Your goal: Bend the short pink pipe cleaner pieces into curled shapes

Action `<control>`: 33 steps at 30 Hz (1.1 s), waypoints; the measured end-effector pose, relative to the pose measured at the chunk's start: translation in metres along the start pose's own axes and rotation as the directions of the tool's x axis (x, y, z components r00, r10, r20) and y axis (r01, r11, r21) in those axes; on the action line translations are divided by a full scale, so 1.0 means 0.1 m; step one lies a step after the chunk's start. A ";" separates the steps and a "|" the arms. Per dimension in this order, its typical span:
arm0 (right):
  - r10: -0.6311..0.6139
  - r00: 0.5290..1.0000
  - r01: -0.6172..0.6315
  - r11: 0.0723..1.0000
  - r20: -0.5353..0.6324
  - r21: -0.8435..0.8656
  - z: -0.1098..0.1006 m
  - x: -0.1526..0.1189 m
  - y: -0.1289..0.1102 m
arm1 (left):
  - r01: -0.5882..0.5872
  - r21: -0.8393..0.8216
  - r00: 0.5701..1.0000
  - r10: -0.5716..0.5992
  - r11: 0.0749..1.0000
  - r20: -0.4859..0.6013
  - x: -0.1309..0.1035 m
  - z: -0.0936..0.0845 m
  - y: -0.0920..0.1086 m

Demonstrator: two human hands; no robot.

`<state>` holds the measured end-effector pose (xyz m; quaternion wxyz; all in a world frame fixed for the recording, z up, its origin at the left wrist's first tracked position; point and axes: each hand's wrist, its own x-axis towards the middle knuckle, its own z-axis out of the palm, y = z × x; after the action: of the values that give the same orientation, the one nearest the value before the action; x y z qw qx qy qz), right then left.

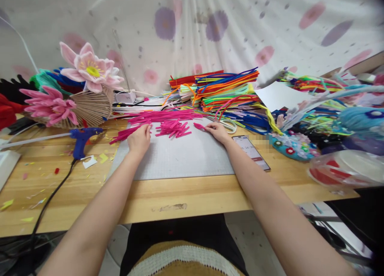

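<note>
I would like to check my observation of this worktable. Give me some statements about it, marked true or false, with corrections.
1. The right hand holds a pointed bright-pink piece. True.
2. A pile of short, bright-pink stems lies on the flat grey mat, between the two hands. True.
3. The blue pistol-shaped glue gun is on the right side of the mat. False: it is on the left side.
4. The large light-pink fuzzy flower has a yellow centre. True.
5. The flat, dark-edged smartphone has a black, unlit screen. False: its screen is lit.
</note>
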<state>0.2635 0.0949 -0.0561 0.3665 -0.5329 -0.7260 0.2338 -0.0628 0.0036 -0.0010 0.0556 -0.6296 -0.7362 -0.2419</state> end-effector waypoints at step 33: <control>-0.213 0.977 0.209 0.947 0.007 -0.245 0.58 0.00 -0.70 | -0.212 -0.324 0.977 0.196 0.922 -0.083 -0.22 0.37 0.33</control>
<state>0.1756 0.0757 -0.0409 0.3280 -0.4954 -0.7985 0.0971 -0.0185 0.0030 -0.0324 -0.0083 -0.6970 -0.6140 -0.3703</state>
